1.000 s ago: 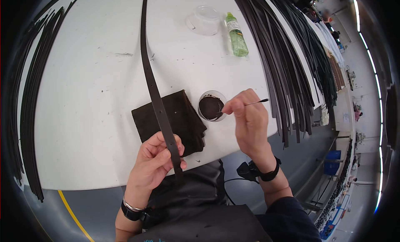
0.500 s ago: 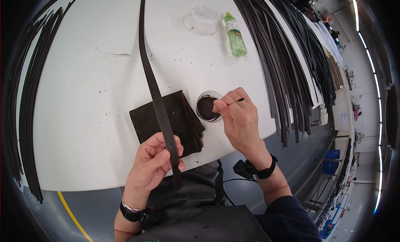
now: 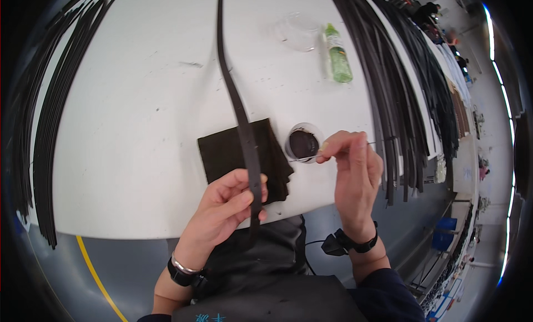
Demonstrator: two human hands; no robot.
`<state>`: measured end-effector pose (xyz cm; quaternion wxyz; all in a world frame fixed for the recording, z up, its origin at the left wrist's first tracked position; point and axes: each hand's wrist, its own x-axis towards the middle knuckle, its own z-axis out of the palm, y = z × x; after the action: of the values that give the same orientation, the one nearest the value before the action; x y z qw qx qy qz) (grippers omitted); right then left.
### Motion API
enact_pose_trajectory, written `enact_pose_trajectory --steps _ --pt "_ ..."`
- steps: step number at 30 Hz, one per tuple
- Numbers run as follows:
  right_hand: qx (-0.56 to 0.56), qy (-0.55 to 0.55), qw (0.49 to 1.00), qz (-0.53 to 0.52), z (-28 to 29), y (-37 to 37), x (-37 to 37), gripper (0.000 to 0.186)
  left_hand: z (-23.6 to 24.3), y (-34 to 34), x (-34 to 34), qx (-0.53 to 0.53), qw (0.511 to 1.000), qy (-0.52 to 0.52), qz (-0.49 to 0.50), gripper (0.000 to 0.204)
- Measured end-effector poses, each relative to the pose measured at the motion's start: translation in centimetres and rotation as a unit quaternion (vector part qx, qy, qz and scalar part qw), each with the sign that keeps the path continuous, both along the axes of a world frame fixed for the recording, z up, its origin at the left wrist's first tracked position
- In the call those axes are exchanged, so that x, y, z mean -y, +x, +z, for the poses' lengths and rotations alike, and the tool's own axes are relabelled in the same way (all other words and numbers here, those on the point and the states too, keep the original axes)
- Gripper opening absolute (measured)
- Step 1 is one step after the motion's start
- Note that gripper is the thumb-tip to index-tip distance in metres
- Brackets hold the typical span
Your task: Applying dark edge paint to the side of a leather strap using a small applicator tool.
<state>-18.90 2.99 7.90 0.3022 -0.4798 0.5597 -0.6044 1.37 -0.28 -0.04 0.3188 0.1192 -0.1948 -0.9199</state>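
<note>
My left hand pinches a long dark leather strap near its lower end, thumb on top and fingers behind. Small holes run along the strap, which stretches away to the far edge of the view. My right hand holds a thin cotton swab between thumb and fingertips. One dark end of it points right; the other reaches left past the front of a small clear cup. Dark paste lies inside that cup. Beneath the strap is a folded dark cloth, left of the cup.
A green bottle and a clear plastic lid-like container are farther back on the white table. Bundles of dark straps lie at the left and right. Other people work at the far right.
My right hand has drawn back from the cup toward the right, bringing the swab out and turning it. My left hand keeps its grip on the strap. The whole view has shifted slightly.
</note>
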Motion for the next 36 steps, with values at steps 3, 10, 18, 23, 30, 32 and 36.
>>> enact_pose_trajectory --steps 3,10,18,23,30,32,36 --pt "-0.12 -0.056 0.989 0.062 0.4 0.8 0.0 0.043 -0.1 0.0 0.0 -0.009 1.0 -0.001 0.006 0.025" --pt "-0.322 -0.155 0.925 0.126 0.8 2.3 0.5 0.036 0.2 -0.2 0.1 -0.019 1.0 -0.007 0.01 0.024" --pt "-0.351 -0.15 0.914 0.14 0.4 2.8 0.3 0.029 0.0 -0.1 0.1 -0.024 1.0 -0.008 0.008 0.024" --pt "-0.355 -0.155 0.911 0.141 0.4 2.9 0.4 0.027 0.0 -0.1 0.1 -0.025 1.0 -0.01 0.005 0.024" --pt "-0.377 -0.161 0.901 0.139 0.5 3.1 0.7 0.008 -0.1 -0.2 0.1 -0.032 0.999 -0.014 0.006 0.024" --pt "-0.371 -0.152 0.904 0.146 0.6 3.1 0.4 0.008 -0.2 -0.2 0.1 -0.022 1.0 -0.013 0.009 0.023" --pt "-0.357 -0.155 0.908 0.157 0.4 3.2 0.6 0.008 -0.3 -0.2 0.1 -0.029 0.999 -0.016 0.005 0.024"
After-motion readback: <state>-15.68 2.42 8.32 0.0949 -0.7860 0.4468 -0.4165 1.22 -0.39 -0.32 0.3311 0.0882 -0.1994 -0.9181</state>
